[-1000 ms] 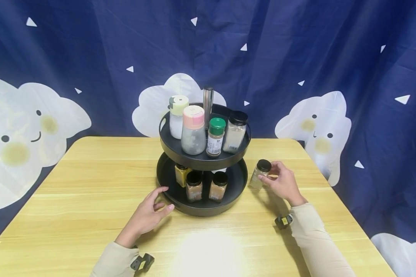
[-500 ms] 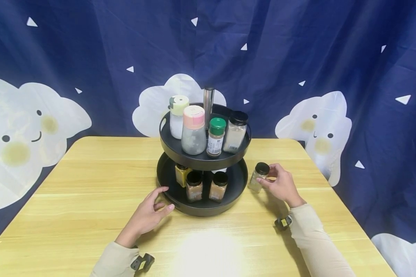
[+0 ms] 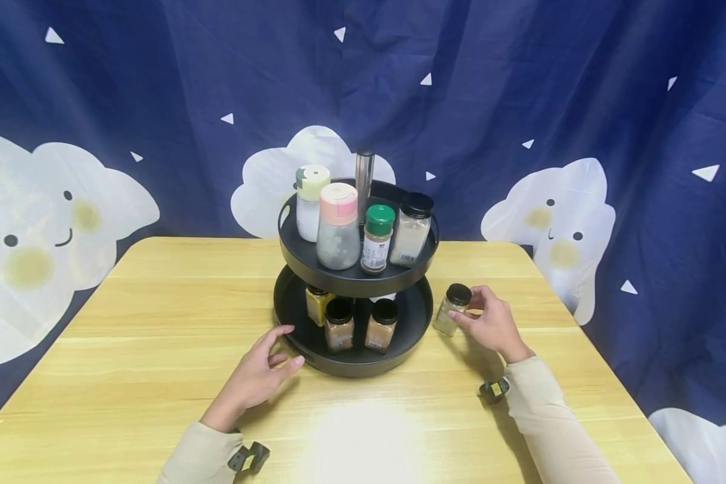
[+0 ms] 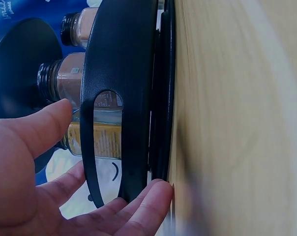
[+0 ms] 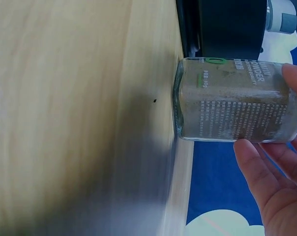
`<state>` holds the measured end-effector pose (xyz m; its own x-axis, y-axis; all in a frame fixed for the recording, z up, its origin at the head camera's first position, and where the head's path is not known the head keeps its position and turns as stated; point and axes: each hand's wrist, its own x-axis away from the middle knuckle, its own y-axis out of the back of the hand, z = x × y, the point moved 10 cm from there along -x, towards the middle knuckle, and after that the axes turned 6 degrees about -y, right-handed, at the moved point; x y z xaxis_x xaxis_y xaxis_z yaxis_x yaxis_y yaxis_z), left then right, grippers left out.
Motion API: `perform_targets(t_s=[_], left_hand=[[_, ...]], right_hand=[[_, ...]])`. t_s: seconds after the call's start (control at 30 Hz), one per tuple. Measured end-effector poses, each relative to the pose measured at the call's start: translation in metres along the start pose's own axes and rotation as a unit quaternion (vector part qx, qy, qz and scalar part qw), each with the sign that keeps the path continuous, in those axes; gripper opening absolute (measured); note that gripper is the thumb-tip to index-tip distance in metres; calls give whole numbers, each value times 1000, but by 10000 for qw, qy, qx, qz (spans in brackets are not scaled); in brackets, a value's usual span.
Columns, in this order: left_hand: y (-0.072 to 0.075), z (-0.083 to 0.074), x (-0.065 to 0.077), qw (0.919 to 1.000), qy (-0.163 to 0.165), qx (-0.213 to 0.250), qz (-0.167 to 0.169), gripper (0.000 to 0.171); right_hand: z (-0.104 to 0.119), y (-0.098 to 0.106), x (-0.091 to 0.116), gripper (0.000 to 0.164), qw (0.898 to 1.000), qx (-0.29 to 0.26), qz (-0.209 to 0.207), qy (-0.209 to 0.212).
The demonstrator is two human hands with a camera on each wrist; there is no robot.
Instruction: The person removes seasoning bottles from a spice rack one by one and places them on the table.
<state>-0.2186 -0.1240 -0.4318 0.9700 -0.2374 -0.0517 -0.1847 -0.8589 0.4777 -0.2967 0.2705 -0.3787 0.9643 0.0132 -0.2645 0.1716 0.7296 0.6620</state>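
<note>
My right hand pinches a square glass spice jar with a black lid. It stands on the table, just right of the two-tier black rack, and in the right wrist view the greyish-brown powder of the jar shows behind its printed label. At the left side of the lower tray is my left hand, its fingers spread and loosely bent. In the left wrist view the fingers lie at the tray's outer wall beside its handle slot; whether they press it I cannot tell.
The lower tray bears a yellow jar and two brown jars. On the upper tray stand a pink-capped bottle, a cream-capped bottle, a green-capped shaker and a black-lidded jar. A blue curtain hangs behind.
The jar in my right hand has come slightly nearer to me and now stands more upright. My left hand and the rack have stayed in place.
</note>
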Motion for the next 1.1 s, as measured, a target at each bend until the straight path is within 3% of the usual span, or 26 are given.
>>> perform_targets(t_s=[0.57, 1.1], left_hand=[[-1, -1, 0, 10000, -17, 11, 2, 63], [-1, 0, 0, 10000, -40, -10, -19, 62]], right_hand=[[-3, -3, 1, 52, 9996, 83, 274, 19], [17, 8, -1, 55, 9992, -111, 225, 306]])
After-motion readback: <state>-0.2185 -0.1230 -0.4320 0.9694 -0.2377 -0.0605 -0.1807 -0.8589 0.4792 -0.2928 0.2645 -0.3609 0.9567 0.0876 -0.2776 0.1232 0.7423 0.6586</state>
